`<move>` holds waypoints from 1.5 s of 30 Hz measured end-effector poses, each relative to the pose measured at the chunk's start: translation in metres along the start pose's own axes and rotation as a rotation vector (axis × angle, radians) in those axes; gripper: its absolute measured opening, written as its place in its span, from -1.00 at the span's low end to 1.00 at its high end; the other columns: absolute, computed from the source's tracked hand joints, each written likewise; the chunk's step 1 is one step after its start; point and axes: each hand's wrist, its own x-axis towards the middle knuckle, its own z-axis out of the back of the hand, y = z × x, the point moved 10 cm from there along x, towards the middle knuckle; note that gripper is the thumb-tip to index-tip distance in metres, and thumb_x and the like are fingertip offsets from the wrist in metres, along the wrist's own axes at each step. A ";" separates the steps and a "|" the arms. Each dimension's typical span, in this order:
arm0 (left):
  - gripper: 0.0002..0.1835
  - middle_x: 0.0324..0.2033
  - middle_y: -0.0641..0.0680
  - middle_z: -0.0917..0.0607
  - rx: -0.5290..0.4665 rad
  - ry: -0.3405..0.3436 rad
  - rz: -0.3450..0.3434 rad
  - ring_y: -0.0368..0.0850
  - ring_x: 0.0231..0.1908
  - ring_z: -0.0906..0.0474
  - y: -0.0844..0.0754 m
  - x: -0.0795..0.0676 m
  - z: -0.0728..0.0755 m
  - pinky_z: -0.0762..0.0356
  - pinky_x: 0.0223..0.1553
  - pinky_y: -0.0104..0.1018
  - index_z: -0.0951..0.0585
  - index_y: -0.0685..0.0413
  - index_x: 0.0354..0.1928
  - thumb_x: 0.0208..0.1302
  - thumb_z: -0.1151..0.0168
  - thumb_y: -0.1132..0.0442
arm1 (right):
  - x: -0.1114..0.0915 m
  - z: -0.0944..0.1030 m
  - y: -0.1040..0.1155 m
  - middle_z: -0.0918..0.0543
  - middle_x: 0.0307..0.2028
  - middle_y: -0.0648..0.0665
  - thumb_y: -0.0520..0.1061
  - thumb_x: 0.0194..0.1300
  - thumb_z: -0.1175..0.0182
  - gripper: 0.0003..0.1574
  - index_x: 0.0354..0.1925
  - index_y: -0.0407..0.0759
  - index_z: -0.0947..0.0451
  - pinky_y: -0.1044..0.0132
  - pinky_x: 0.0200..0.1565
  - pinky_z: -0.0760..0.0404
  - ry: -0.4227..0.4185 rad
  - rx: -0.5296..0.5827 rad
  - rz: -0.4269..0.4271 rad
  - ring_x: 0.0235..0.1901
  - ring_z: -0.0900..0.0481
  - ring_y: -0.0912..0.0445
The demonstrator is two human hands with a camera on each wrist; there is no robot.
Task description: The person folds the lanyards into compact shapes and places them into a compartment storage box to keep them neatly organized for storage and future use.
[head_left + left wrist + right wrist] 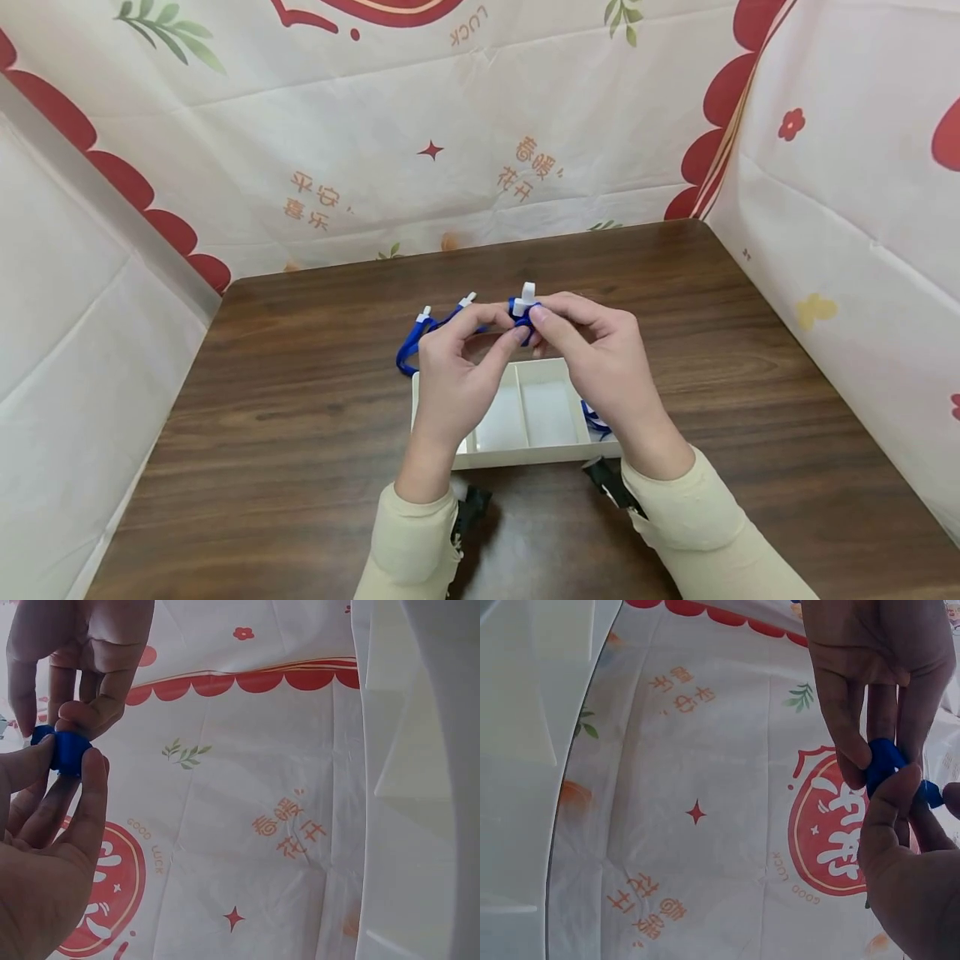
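A blue lanyard (pixel 517 308) with a white plastic clip (pixel 528 293) is held up above the far side of the tray, gathered into a small wound bundle. My left hand (pixel 459 358) pinches the bundle between thumb and fingers from the left. From the right, my right hand (pixel 611 358) grips the same bundle, its thumb just below the clip. Both wrist views show the blue strap (pixel 72 753) wrapped in a compact roll among the fingers. Fingers cover much of the strap.
A cream divided tray (pixel 525 456) stands on the brown wooden table (pixel 300 417) under my hands. Its right compartment has a blue lanyard (pixel 597 423) in it. Behind the tray's left corner lie more blue lanyards (pixel 407 346) with white clips. Printed cloth (pixel 375 125) walls the table in.
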 end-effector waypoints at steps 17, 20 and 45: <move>-0.92 -0.04 0.32 -0.72 -0.158 0.113 0.159 0.19 -0.02 -0.80 0.007 -0.002 -0.009 -0.82 0.00 -0.15 -0.58 0.31 -0.15 0.43 -0.31 0.48 | -0.002 -0.001 0.020 -0.79 -0.24 -0.15 -0.53 0.25 -0.37 -0.72 -0.09 -0.36 -0.79 0.47 -0.31 -0.70 0.027 -0.183 0.375 -0.36 -0.66 0.17; -0.92 -0.07 0.30 -0.69 -0.164 0.130 0.199 0.16 -0.01 -0.79 0.011 -0.004 -0.012 -0.81 0.03 -0.18 -0.58 0.30 -0.13 0.45 -0.30 0.46 | -0.003 0.000 0.019 -0.79 -0.26 -0.16 -0.56 0.21 -0.39 -0.69 -0.09 -0.37 -0.80 0.49 -0.36 -0.63 0.044 -0.202 0.381 -0.37 -0.62 0.22; -0.92 -0.08 0.28 -0.71 -0.173 0.098 0.259 0.03 -0.03 -0.78 0.013 -0.004 -0.010 -0.80 0.05 -0.17 -0.63 0.29 -0.13 0.44 -0.34 0.42 | -0.009 -0.008 0.028 -0.77 -0.24 -0.13 -0.55 0.15 -0.43 -0.55 0.02 -0.34 -0.79 0.49 -0.30 -0.67 0.214 -0.269 0.420 -0.35 -0.63 0.22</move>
